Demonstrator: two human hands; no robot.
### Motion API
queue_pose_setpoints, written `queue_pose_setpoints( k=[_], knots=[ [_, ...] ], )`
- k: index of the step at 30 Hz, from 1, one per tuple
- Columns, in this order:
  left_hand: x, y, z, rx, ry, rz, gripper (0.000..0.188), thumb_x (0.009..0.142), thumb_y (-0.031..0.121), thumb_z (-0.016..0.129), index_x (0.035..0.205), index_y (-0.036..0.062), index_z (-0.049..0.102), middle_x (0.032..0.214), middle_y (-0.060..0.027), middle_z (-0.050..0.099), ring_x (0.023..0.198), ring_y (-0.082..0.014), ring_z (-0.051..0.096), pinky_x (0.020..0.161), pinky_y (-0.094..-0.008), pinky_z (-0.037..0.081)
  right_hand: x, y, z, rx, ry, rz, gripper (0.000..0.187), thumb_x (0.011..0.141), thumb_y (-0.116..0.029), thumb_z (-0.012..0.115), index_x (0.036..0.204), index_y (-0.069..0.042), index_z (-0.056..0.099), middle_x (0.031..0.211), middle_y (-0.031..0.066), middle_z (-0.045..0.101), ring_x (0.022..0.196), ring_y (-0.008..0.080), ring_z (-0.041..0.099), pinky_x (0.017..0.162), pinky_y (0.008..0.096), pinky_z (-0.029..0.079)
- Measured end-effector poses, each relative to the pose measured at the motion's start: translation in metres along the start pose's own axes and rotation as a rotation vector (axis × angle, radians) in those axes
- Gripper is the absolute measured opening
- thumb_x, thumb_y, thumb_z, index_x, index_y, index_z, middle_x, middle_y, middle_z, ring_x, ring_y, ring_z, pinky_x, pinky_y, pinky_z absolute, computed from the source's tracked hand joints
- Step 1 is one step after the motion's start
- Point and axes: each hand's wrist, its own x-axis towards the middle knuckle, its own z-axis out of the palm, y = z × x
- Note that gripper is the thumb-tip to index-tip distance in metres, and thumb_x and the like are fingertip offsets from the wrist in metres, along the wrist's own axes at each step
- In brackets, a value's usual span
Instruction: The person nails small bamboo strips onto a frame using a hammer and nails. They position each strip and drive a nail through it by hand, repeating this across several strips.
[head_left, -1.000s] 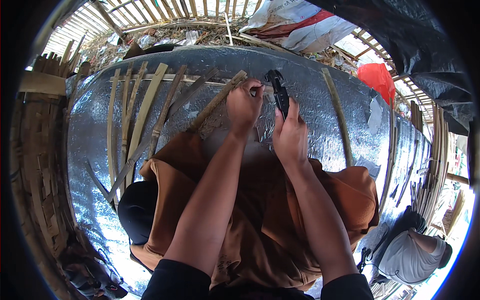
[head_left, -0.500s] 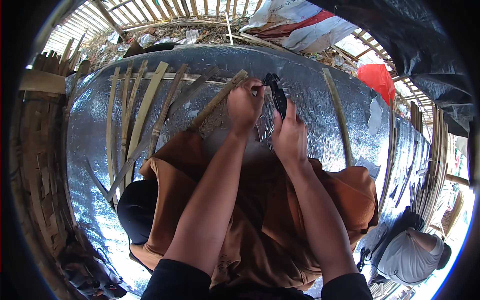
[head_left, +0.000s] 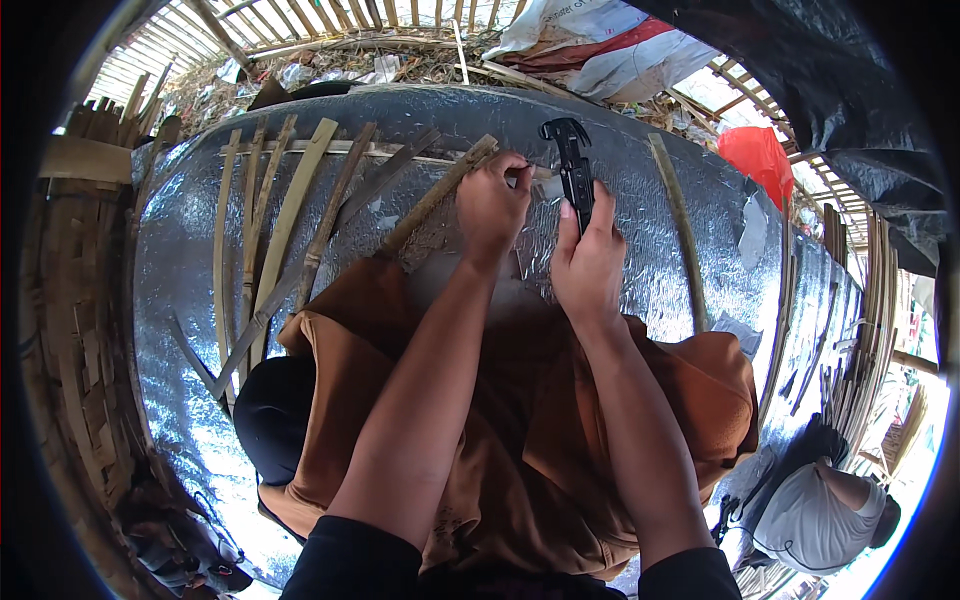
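Hammer-headed tool [head_left: 576,180]: plain black, head to grip
Bamboo strips [head_left: 300,195]: straw yellow through greyish brown, darker bands at the joints
Sheet beneath you [head_left: 620,150]: shiny silver, mottled with white glare and blue-grey shade
Cloth over your lap [head_left: 490,460]: rust brown
Your sleeves [head_left: 360,560]: black
Sack [head_left: 640,70]: white, broad dark-red band
Plastic bag [head_left: 757,160]: bright red
Tarp [head_left: 830,100]: black
Co-worker's shirt [head_left: 815,515]: pale grey

left hand [head_left: 492,205] seemingly hides crosswise strip [head_left: 343,148]
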Motion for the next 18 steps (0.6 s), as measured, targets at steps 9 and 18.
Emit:
queue_pose_setpoints(
  k=[9,18],
  knots=[
    [-0.001,0.000,-0.001,-0.034,0.011,-0.012,0.018,0.086,0.020,0.081,0.095,0.0050,0.079,0.094,-0.0102,0.079,0.081,-0.0274,0.076,0.077,-0.0363,0.058,-0.001,0.011,0.004,-0.087,-0.088,0.018,0.042,0.102,-0.012,0.058,0.137,0.005,0.042,0.093,0.0362,0.067,0.081,0.0553,0.067,0.066,0.0613,0.053],
    [-0.001,0.003,-0.002,-0.013,0.005,-0.019,0.018,0.086,0.020,0.081,0.096,0.0054,0.079,0.094,-0.0103,0.079,0.082,-0.0269,0.076,0.077,-0.0368,0.059,-0.001,0.011,0.004,-0.084,-0.111,0.008,0.039,0.102,-0.011,0.057,0.136,0.003,0.043,0.091,0.0348,0.067,0.081,0.0547,0.067,0.065,0.0618,0.053]
  ],
)
